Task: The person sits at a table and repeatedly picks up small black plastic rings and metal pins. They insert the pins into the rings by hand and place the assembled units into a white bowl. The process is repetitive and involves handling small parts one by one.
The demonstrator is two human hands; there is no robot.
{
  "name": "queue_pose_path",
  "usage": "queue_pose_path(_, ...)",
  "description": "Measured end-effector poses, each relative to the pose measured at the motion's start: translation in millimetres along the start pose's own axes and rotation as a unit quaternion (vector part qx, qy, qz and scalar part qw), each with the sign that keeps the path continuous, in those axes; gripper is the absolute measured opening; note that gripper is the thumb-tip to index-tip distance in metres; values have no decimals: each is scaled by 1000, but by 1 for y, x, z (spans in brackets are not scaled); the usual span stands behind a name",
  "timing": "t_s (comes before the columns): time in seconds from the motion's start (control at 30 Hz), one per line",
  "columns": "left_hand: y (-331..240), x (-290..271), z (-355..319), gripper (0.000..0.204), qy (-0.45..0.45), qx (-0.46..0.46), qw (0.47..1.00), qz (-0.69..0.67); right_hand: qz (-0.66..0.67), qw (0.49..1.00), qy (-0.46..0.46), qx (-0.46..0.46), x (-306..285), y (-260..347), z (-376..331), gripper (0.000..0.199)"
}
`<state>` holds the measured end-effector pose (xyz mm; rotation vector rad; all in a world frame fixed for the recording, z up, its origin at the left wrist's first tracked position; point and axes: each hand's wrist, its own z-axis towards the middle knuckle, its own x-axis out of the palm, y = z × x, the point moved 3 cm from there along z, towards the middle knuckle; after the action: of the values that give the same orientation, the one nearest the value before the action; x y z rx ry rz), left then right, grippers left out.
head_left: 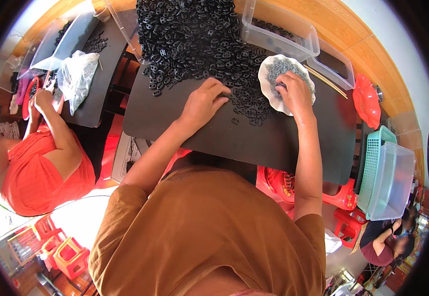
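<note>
A large heap of small black oval pieces with holes [189, 39] covers the far middle of the dark table [175, 135]. My left hand [205, 102] rests at the heap's near edge, thumb and fingertips brought together; what lies between them is too small to make out. Farther right, my right hand [294, 93] reaches over a white scalloped bowl [264, 81] of tiny grey pieces [279, 66]. Its fingers are curled down at the contents, and their tips are partly hidden. Smaller black clip-like pieces [254, 111] lie scattered between my hands.
Clear plastic bins [278, 42] stand behind the bowl, beside thin wooden sticks [325, 81]. A red wavy dish [367, 101] and a green basket [374, 167] are at the right. To the left, a person in red [42, 163] works at another table with a plastic bag [78, 76].
</note>
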<state>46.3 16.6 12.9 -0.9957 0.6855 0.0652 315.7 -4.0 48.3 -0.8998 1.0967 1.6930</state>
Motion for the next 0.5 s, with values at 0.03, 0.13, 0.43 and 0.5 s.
queue_pose_path(0.03,1,0,-1,18,2,9,1000,12,-6,1000,20,9,1,-2,0,11)
queue_pose_path(0.13,3,-2,-4,20,0,46,998,46,-31,999,25,31,4,-5,-1,10)
queue_pose_path(0.43,12,-4,-5,23,3,37,999,9,-14,997,72,22,1,-14,1,7)
queue_pose_path(0.5,10,-9,-4,25,4,22,1000,4,-57,995,84,17,1,-14,2,7)
